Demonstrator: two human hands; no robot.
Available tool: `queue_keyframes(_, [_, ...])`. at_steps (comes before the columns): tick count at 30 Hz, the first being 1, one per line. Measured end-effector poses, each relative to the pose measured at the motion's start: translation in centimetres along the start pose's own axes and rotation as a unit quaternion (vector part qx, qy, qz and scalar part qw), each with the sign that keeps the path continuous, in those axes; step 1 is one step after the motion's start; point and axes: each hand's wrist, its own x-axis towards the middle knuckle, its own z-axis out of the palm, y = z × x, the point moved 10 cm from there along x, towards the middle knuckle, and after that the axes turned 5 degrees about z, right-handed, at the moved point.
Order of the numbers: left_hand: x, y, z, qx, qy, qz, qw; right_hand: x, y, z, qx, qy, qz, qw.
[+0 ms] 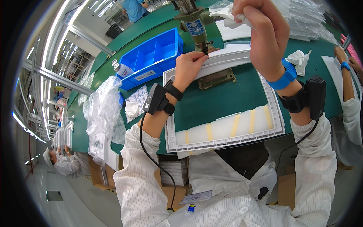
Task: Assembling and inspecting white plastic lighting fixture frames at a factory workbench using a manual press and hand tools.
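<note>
A white rectangular plastic frame (280, 120) lies on the green table with its far side under a green bench press (194, 26). My left hand (190, 67) is at that far side, its thumb and fingers pinched together right at the press's dark lower tip. Whatever lies between those fingertips is hidden or too small to name. Raised to the right of the press, my right hand (264, 41) is closed around a crumpled white wipe (228, 18). A worn metal base block (216, 78) sits inside the frame's opening. Foam with yellow strips (223, 128) lies along the near side.
Left of the press stands a blue divided bin (151, 56), with a small bottle (123, 69) beside it. Clear plastic bags (104, 113) cover the table's left part; more bags (302, 19) are piled far right. Another crumpled wipe (299, 60) lies nearby. A co-worker's arm (346, 75) reaches in at right.
</note>
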Motion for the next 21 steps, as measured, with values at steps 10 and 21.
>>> queue_keyframes(10, [0.04,0.00,-0.01,0.004,-0.020,0.000,1.000,-0.35,0.29,0.00,0.019,-0.007,0.031,0.999])
queue_keyframes(21, [0.20,0.34,0.23,-0.008,-0.030,-0.015,0.999,0.07,0.23,-0.08,0.022,0.014,0.030,0.999])
